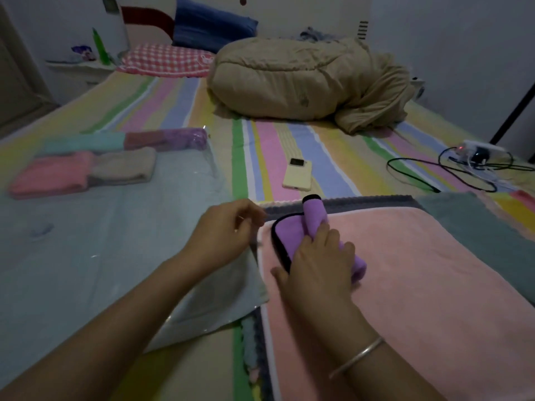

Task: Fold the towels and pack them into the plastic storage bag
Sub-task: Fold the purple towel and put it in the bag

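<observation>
The step in hand looks like folding: the purple towel (314,217), black-edged, lies on the near-left corner of the spread pink towel (405,270), partly rolled into a tube. The right hand (321,264) lies over that roll with its fingers curled around it and the thumb splayed on the flat part. The left hand (225,230) hovers just left of the pink towel with thumb and fingertips drawn together; whether it pinches anything cannot be told.

Left of the pink towel lies the plastic storage bag (86,256), flat on the bed. At its far end sit four folded towels: a salmon one (49,176), a beige one (124,166), a teal one (84,141) and a mauve one (173,137).

Next, the roll likely needs finishing, then carrying left into the bag beside those four.
</observation>
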`<state>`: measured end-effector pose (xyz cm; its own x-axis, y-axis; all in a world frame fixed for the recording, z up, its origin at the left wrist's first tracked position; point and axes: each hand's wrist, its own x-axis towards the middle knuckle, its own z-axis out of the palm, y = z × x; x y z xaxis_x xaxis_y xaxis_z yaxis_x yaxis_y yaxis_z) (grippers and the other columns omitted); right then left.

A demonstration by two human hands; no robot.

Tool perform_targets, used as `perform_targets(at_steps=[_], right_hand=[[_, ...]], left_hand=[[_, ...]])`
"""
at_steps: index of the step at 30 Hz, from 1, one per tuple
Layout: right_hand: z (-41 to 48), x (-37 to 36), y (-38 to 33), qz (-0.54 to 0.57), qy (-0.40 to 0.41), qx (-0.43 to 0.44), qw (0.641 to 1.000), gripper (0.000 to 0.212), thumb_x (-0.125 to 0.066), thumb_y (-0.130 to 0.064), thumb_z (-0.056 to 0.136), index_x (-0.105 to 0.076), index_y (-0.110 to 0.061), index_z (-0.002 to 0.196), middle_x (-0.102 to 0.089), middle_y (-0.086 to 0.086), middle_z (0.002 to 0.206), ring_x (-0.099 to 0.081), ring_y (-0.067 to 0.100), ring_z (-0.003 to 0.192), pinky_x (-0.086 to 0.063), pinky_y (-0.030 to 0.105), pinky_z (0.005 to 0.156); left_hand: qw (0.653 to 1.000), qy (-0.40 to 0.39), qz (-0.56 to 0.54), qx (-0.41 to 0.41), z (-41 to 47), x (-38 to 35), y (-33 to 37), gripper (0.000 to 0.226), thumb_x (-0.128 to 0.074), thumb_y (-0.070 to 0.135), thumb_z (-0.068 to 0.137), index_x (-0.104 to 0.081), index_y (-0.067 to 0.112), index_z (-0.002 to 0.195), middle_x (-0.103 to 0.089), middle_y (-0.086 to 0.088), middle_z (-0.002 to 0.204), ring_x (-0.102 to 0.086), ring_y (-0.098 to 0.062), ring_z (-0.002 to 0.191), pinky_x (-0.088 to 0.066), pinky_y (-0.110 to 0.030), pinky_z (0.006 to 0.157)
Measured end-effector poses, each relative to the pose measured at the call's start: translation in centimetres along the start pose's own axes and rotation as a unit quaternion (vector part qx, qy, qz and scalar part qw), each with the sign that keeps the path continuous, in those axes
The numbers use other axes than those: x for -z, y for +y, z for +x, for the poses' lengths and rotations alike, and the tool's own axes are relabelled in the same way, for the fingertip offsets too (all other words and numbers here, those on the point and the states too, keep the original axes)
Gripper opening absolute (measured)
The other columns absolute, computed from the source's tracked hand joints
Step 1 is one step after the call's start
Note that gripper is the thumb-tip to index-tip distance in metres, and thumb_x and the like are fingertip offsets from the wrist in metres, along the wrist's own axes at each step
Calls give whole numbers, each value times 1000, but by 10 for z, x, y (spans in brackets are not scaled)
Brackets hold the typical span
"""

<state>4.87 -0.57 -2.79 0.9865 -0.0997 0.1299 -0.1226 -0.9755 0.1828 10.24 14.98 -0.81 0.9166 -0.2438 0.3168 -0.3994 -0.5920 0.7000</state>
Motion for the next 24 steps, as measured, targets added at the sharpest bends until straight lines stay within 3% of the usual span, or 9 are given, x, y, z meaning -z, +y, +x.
perform_targets(at_steps=[2,4,6,9,13,16,19,22,24], right_hand=[[2,-5,-3,-2,19,-25,1000,45,-53,-49,87,-57,-14,114,-47,13,121,-44,30,104,-33,41,80],[2,-6,-4,-10,31,-33,999,28,-59,-36,86,-63,-16,106,-53,10,113,-49,29,96,-35,39,75],[2,-6,-2,4,35,-23,999,24,-56,-29,88,-63,-14,106,-53,12,115,-50,30,96,-36,39,76],[7,-4,12,36,43,-8,998,30,-47,-35,94,-58,-12,111,-50,12,116,-48,32,101,-36,40,77],[5,-2,26,47,26,0,999,37,-50,-45,89,-60,-15,107,-49,11,111,-49,33,99,-39,38,74],[-1,0,23,37,13,11,999,35,-55,-43,84,-58,-15,104,-48,11,111,-50,33,98,-37,36,71],[-4,2,22,41,24,6,999,29,-52,-33,87,-58,-11,106,-49,12,111,-50,33,98,-32,35,69],[-6,9,32,100,62,-27,993,28,-50,-27,88,-58,-8,108,-51,12,106,-52,34,93,-32,34,64],[-13,17,34,168,94,-32,981,25,-49,-27,87,-56,-9,103,-51,12,100,-53,35,86,-33,34,62]], left_hand=[[992,-46,116,-27,-20,24,-11,17,-52,33,78,-67,31,84,-68,16,81,-63,3,75,-52,-26,75],[978,-116,174,-24,-45,40,-21,28,-52,57,71,-63,33,82,-64,16,84,-59,2,79,-49,-28,76],[962,-156,222,-43,-70,52,-32,46,-49,73,63,-60,35,85,-59,15,89,-55,-2,85,-45,-28,77],[940,-187,279,-61,-99,70,-53,58,-51,80,54,-56,36,92,-52,17,96,-49,-7,90,-39,-27,80],[925,-199,316,-64,-121,86,-71,57,-55,76,55,-52,38,97,-48,18,102,-45,-8,95,-36,-25,78],[942,-173,283,-46,-129,91,-74,45,-59,65,62,-53,37,97,-50,18,102,-48,-5,95,-41,-24,77],[957,-158,240,-26,-133,91,-73,35,-48,62,68,-58,37,90,-58,20,93,-53,3,84,-48,-26,76],[966,-117,232,-11,-135,92,-74,16,-53,44,77,-62,35,86,-64,22,84,-56,8,75,-52,-28,72],[970,-92,227,-2,-137,95,-75,16,-51,39,78,-63,34,88,-65,22,85,-59,4,77,-52,-29,72]])
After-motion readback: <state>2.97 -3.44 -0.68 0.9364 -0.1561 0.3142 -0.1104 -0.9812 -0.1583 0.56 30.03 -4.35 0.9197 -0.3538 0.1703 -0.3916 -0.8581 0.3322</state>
